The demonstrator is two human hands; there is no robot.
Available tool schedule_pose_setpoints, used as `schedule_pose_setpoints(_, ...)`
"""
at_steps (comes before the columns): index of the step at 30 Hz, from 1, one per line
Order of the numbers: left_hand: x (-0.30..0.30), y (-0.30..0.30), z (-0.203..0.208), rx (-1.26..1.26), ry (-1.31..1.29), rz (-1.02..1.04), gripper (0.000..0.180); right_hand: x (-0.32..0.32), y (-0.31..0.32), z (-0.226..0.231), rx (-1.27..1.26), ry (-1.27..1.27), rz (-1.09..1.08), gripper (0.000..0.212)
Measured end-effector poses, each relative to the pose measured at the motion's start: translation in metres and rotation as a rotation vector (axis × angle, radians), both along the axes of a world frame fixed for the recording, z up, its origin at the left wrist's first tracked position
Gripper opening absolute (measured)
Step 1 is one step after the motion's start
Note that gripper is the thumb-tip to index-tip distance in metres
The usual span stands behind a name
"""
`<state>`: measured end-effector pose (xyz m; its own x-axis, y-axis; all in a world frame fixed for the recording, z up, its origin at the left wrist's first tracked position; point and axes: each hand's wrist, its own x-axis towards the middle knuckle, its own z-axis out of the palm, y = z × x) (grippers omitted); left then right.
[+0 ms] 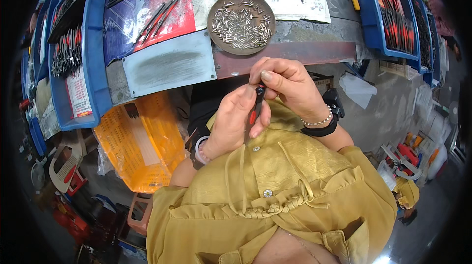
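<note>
1. The left hand point(237, 111) is holding a slim red-and-black piece point(259, 95) between thumb and curled fingers
2. The right hand point(290, 84) is bending inward, thumb and fingertips sitting close together at its black end; whether they are gripping anything, one cannot tell
3. The piece is leaning slightly, nearer the chest than the round dish point(241, 52)

Scuffed grey workbench point(314, 32) above a grey floor point(366, 124), bright glare point(382, 260) low right.
</note>
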<state>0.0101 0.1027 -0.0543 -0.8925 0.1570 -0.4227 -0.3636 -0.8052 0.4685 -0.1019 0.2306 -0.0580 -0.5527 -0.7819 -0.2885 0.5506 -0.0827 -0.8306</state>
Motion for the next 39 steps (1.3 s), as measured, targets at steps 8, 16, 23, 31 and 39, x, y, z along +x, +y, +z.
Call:
schedule_pose_setpoints(8, 0.009, 0.004, 0.008, -0.217, 0.068, 0.166, 0.029, 0.016, -0.007, 0.003, -0.116, 0.349, -0.029, 0.009)
schedule_pose_setpoints(16, 0.006, 0.004, 0.011, -0.448, 0.132, 0.060, 0.039, 0.011, -0.005, 0.002, -0.215, 0.326, -0.027, 0.011)
schedule_pose_setpoints(23, 0.004, 0.004, 0.019, -0.544, 0.098, 0.038, 0.022, 0.012, 0.000, 0.003, -0.132, 0.387, -0.090, 0.025)
schedule_pose_setpoints(31, 0.004, -0.003, 0.018, -0.282, 0.067, -0.077, 0.031, 0.017, 0.010, -0.011, -0.160, 0.424, -0.157, 0.025)
schedule_pose_setpoints(39, 0.004, -0.009, 0.002, 0.056, 0.095, -0.179, 0.037, 0.024, 0.013, -0.014, -0.153, 0.287, -0.175, 0.028)
